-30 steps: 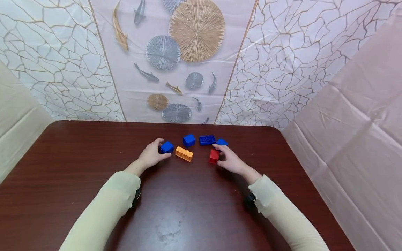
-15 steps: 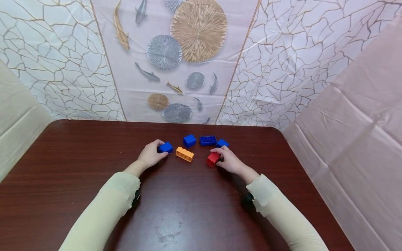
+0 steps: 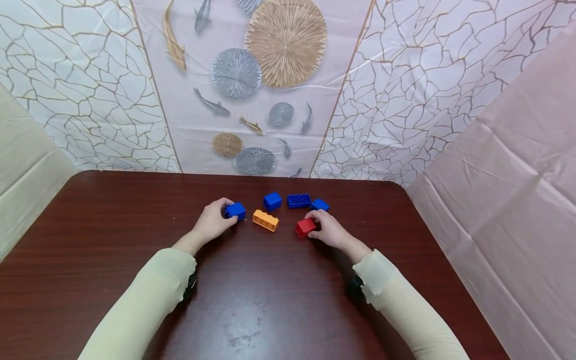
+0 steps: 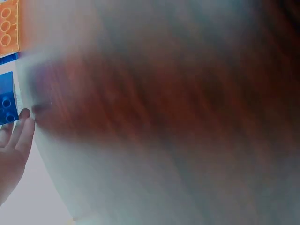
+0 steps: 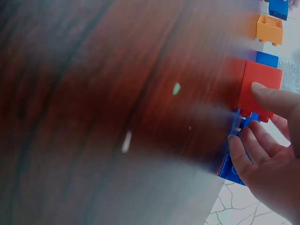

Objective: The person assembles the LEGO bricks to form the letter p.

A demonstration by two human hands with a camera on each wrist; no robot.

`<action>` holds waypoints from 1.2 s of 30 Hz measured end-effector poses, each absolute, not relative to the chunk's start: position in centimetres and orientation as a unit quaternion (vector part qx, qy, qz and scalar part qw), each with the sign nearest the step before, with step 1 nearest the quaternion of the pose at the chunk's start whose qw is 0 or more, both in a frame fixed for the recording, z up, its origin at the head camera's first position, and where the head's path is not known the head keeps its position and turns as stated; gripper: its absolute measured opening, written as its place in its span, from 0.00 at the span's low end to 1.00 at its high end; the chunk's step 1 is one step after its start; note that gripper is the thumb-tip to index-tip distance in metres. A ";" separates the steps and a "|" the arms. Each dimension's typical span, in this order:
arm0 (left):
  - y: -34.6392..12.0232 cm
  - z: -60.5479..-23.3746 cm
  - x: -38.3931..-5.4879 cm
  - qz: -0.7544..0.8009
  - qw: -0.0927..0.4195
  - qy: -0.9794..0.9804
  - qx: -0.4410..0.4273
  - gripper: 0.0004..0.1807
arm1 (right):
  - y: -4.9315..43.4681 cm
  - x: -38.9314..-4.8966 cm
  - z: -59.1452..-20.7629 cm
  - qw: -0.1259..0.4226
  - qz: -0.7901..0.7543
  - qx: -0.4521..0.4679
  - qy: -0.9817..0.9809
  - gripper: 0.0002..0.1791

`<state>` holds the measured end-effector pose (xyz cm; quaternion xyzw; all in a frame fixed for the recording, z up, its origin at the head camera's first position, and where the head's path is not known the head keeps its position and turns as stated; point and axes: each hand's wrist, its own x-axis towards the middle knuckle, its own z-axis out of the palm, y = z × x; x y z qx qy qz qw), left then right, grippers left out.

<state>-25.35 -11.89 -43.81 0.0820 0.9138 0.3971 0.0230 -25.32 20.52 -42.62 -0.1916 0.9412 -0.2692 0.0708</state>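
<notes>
At the left of a loose group of toy building bricks, my left hand (image 3: 210, 221) holds a blue brick (image 3: 235, 211), thumb at its near side and fingers behind. The left wrist view shows the same blue brick (image 4: 6, 101) at the left edge, studs facing the hand. My right hand (image 3: 330, 230) holds a red brick (image 3: 305, 228) at the group's right. Its thumb (image 5: 265, 93) lies on the red face in the right wrist view, and the other fingers spread below the studs. An orange brick (image 3: 265, 220) lies between the hands.
Behind stand a blue brick (image 3: 272, 201), another blue brick (image 3: 299, 201) with its hollow underside showing, and a third blue brick (image 3: 320, 204) just beyond the right fingers. All rest on a dark brown table (image 3: 270, 300) before a patterned cloth backdrop (image 3: 382, 100).
The left hand has closed in on its blue brick and drawn it slightly left. The red brick has turned and shifted a little toward the person, with the right fingers closer round it.
</notes>
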 end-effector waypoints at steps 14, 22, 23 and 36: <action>-12.2 -43.7 -24.5 0.410 0.020 0.907 0.098 0.23 | 20.6 -25.0 -42.9 0.094 -0.297 -0.160 0.937 0.19; -11.7 -43.4 -23.7 0.421 0.037 0.899 0.115 0.23 | 20.6 -24.9 -42.7 0.091 -0.297 -0.163 0.936 0.19; -11.7 -43.3 -23.6 0.422 0.036 0.898 0.120 0.22 | 20.6 -24.9 -42.7 0.091 -0.296 -0.163 0.937 0.19; -10.6 -42.8 -21.8 0.409 0.065 0.890 0.190 0.21 | 20.5 -24.9 -42.6 0.098 -0.295 -0.163 0.936 0.19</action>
